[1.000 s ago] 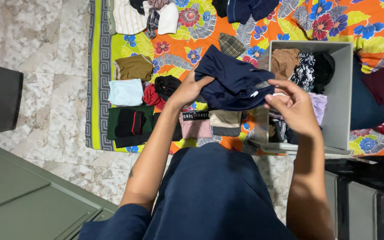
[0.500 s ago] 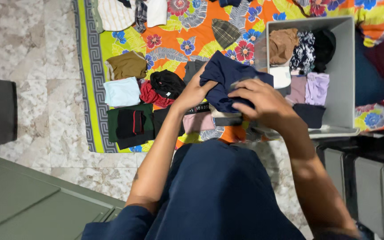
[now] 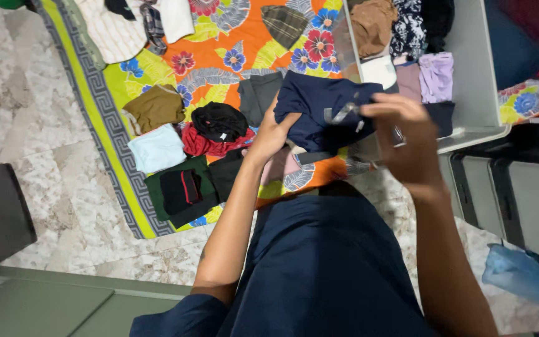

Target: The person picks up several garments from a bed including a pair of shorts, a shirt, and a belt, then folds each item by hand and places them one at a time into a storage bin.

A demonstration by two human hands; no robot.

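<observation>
Shifted up and right since half a second back, with right hand point(image 3: 407, 140) now off the navy garment point(image 3: 322, 112) top and pinching its right edge. Left hand point(image 3: 272, 134) gripping the left edge. Stretched left-to-right between both, just beside grey bin point(image 3: 475, 81). Folded piles on floral mat point(image 3: 251, 47) underneath.

A garment point(image 3: 319, 109) is held between the left hand point(image 3: 272, 134) and right hand point(image 3: 407, 140), above a mat point(image 3: 251, 47) on the floor point(image 3: 26, 112). Folded clothes point(image 3: 176, 143) lie on the mat, left of the hands. A bin point(image 3: 469, 68) of clothes sits to the right.
</observation>
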